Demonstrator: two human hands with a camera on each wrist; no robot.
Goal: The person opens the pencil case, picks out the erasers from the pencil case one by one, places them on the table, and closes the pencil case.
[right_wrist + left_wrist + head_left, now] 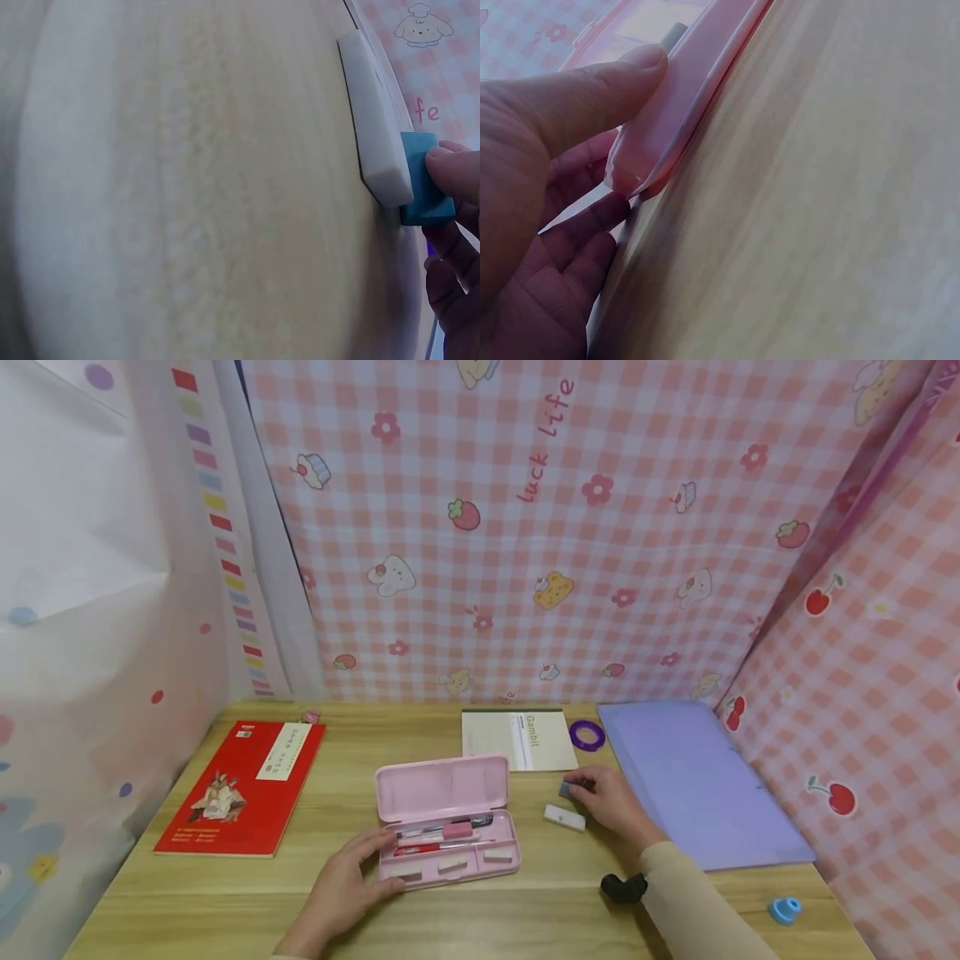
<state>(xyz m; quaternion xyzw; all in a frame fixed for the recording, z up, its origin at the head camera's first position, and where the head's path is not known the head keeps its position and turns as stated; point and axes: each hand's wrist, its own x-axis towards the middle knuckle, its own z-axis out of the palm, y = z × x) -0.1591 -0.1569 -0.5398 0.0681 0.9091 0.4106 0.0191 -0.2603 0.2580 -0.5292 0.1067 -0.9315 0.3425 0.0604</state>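
An open pink pencil case lies on the table with its lid tipped back. Pens, a pink eraser and several small pale pieces fill its compartments. My left hand grips the case's left end; in the left wrist view the thumb lies over the rim and the other fingers curl around the corner. Right of the case, my right hand pinches a small blue eraser between thumb and fingers. A white eraser lies on the table just in front of the blue one.
A red booklet lies at the left. Behind the case are a notepad and a purple tape roll. A lavender folder covers the right side. A small blue piece stands near the right edge; a black object sits beside my right sleeve.
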